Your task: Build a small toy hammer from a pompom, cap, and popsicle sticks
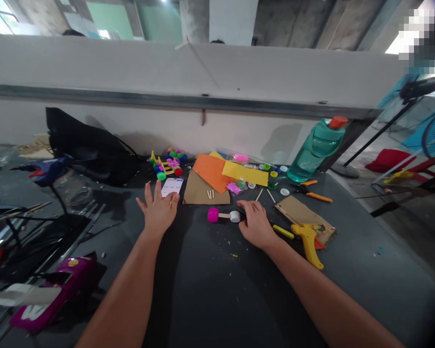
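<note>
My left hand (157,211) is open, its fingers spread over the dark table beside a phone (172,186) showing a timer. My right hand (256,223) rests on the table with its fingers curled over a dark object, mostly hidden beneath them. A yellow-and-black tool handle (283,232) shows past that hand's right side; I cannot tell if it is the same object. Just left of the right fingertips lies a wooden stick (224,215) with a pink bottle cap (213,215) at one end and a white bottle cap (235,216) at the other.
Behind are cardboard (195,192), orange paper (213,170), yellow paper (246,173) and loose caps. A yellow glue gun (310,241), orange-handled pliers (317,196) and teal bottle (313,152) stand right. Left are a purple power strip (63,290) and black bag (90,150).
</note>
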### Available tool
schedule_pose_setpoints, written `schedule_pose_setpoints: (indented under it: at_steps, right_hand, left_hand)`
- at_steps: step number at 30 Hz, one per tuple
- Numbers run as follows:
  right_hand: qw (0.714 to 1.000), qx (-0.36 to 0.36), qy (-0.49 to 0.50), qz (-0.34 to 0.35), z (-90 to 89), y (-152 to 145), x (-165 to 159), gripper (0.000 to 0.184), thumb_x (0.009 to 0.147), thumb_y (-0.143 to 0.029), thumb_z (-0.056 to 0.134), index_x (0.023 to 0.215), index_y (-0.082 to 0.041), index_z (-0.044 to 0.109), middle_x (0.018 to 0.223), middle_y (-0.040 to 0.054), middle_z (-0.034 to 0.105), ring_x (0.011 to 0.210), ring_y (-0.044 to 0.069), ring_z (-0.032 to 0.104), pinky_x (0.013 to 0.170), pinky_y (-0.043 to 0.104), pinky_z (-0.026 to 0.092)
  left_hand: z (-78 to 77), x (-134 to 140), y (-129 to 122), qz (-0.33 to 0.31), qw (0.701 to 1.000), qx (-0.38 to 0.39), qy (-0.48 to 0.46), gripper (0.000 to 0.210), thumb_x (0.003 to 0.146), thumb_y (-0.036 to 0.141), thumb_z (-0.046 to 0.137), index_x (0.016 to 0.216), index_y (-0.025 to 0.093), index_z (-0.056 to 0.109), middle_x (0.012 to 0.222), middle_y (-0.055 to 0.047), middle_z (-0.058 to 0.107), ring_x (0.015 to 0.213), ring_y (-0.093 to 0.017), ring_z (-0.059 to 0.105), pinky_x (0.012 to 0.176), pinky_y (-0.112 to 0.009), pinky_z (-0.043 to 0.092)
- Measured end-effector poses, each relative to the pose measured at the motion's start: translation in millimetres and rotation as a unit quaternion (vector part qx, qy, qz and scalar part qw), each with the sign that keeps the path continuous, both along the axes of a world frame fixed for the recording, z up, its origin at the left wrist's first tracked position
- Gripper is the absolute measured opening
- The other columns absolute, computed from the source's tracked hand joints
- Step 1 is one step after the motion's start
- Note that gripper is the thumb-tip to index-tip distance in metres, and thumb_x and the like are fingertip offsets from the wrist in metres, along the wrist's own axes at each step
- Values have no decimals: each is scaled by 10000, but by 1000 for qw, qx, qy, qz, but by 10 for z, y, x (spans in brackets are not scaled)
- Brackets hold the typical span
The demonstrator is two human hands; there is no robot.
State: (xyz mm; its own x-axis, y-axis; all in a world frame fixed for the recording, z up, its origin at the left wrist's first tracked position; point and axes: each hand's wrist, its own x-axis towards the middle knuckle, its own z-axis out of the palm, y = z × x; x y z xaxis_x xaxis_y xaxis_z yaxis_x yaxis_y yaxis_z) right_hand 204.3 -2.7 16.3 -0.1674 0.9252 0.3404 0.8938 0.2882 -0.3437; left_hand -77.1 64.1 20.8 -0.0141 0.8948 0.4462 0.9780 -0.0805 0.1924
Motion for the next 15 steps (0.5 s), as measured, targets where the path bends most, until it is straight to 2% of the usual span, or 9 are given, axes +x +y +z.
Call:
schedule_pose_setpoints:
  at_steps: [6,10,13,15]
  right_hand:
    - [1000,3,-3,1,14,-9,-4,536,646,-97,465,1180,-148,452,1098,118,565,1063,271,414,879,398,338]
    - [1000,2,-9,-2,18,-12,-8,538,649,-100,466,1184,-147,449,1110,122,564,1065,273,414,877,404,338]
    - [1000,4,-9,0,14,-10,-11,539,649,-102,464,1186,-151,444,1113,121,566,1065,275,414,878,408,337]
    - [1000,4,-7,2,11,-7,-13,541,645,-102,463,1183,-154,444,1112,120,565,1063,276,415,876,409,339]
  left_hand:
    - [21,23,-38,4,999,40,3,364,895,391,375,913,190,677,1437,-118,318,1352,-364,138,987,-691,161]
    - [50,35,-55,3,997,65,-35,308,889,353,400,948,201,662,1416,-109,346,1336,-345,186,1008,-662,148]
    - [91,70,-86,-13,988,115,-98,274,878,298,426,1021,204,640,1374,-112,389,1307,-311,249,1043,-571,191]
    - [115,150,-144,-54,977,152,-141,272,868,248,440,1067,188,615,1299,-125,456,1252,-281,333,1044,-487,250]
